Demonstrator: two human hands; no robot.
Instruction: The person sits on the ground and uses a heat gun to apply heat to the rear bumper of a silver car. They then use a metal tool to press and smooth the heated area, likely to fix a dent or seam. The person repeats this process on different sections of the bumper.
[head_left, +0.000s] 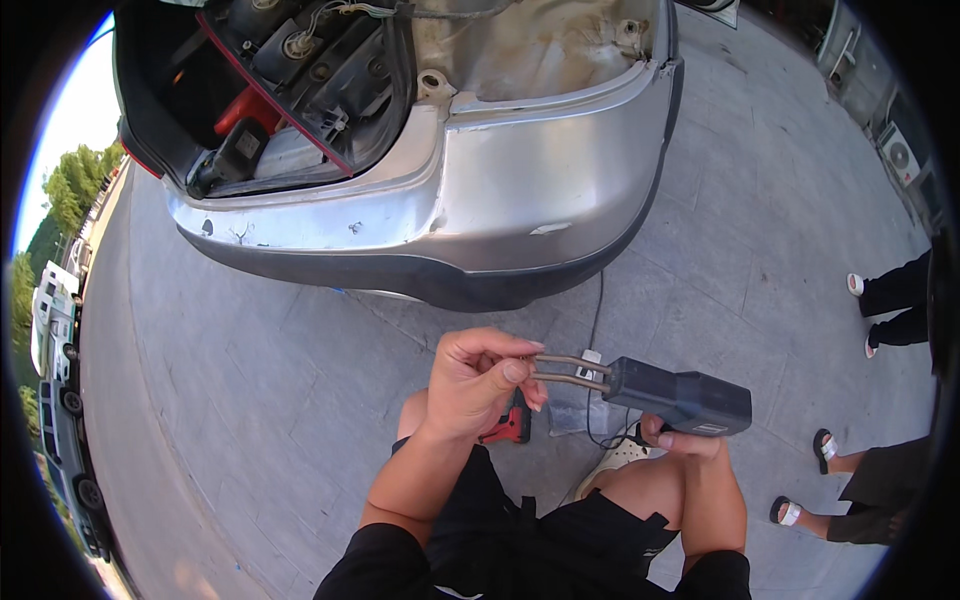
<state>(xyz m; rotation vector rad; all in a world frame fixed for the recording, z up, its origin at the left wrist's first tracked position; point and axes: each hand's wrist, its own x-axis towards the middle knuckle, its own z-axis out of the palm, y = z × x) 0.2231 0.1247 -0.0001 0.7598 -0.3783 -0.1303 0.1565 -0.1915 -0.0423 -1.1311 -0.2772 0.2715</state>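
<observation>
The right hand (692, 440) clasps a black tool (680, 396), apparently bearing its weight, while the left hand (472, 378) pinches its metal prongs (575, 370), likely steadying them.

Tool (680, 395): dark plastic, matt; prongs (565, 379), dull brownish metal, smooth. Bumper (550, 170): glossy silver paint, scuffed and chipped in places; trim (400, 272), matt black plastic. Bag (578, 417): clear, wrinkled plastic. Shorts (600, 530): matt black cloth. Paving (270, 420): matt, stone-like, lightly marked.
</observation>
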